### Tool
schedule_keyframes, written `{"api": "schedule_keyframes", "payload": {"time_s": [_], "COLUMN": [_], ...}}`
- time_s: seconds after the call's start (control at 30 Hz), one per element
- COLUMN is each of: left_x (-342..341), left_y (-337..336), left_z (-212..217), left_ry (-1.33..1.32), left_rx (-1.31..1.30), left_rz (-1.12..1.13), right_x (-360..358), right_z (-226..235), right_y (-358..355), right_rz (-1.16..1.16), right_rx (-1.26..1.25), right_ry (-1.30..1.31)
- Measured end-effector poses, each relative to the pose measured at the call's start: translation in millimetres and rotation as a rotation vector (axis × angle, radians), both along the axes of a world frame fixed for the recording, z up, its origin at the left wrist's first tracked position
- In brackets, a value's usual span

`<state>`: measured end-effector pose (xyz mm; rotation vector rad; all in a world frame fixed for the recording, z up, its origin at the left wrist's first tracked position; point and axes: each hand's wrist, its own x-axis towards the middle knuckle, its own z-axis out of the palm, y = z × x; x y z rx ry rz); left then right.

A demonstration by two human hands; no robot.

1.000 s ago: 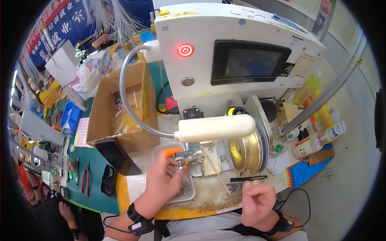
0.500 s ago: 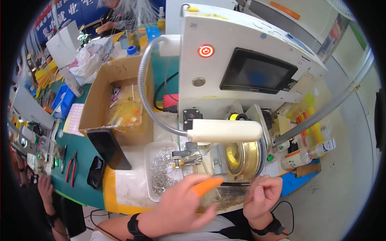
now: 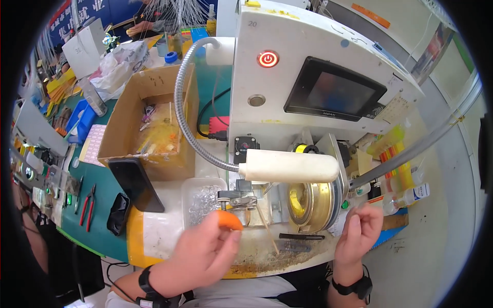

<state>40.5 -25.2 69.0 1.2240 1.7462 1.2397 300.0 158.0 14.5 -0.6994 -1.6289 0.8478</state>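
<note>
My left hand [image 3: 203, 251] is over the bench's front edge, an orange finger cover [image 3: 230, 221] on its index finger. Its index finger and thumb are bent toward each other; anything between them is too small to make out. Off to the right, my right hand [image 3: 358, 233] is raised with fingers curled in a pinch, and what it holds, if anything, does not show. Just beyond my left hand are a small metal clamp [image 3: 239, 199] and a clear plastic tray [image 3: 186, 203] of tiny metal pieces. A brass wheel [image 3: 321, 205] with yellow material stands between my hands.
A white machine [image 3: 262, 123] with a screen [image 3: 334, 88] and lit red button rises behind. A white lamp head [image 3: 290, 166] hangs over the clamp. Left are a phone [image 3: 136, 186], cardboard box [image 3: 115, 133] and red-handled pliers [image 3: 88, 208]. A thin wooden stick [image 3: 268, 228] lies in front.
My left hand has drawn back leftward from the front of the wheel, its orange-covered finger now bent rather than pointing out. My right hand has moved right and slightly up.
</note>
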Motion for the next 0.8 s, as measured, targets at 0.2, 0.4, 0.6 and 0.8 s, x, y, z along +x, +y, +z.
{"api": "schedule_keyframes", "payload": {"time_s": [0.2,0.4,0.6,0.8], "left_x": [-34,-44,-45,-45], "left_y": [14,14,18,17], "left_z": [-14,-26,-40,-52], "left_ry": [0.586,0.673,0.642,0.602], "left_rx": [0.279,0.335,0.312,0.268], "left_rz": [0.131,0.145,0.097,0.060], "right_x": [-25,-28,-30,-31], "right_z": [13,9,9,7], "right_y": [21,20,23,21], "right_rz": [-0.053,-0.135,-0.178,-0.172], "right_rx": [0.009,0.142,0.177,0.138], "right_ry": [-0.267,-0.377,-0.383,-0.354]}}
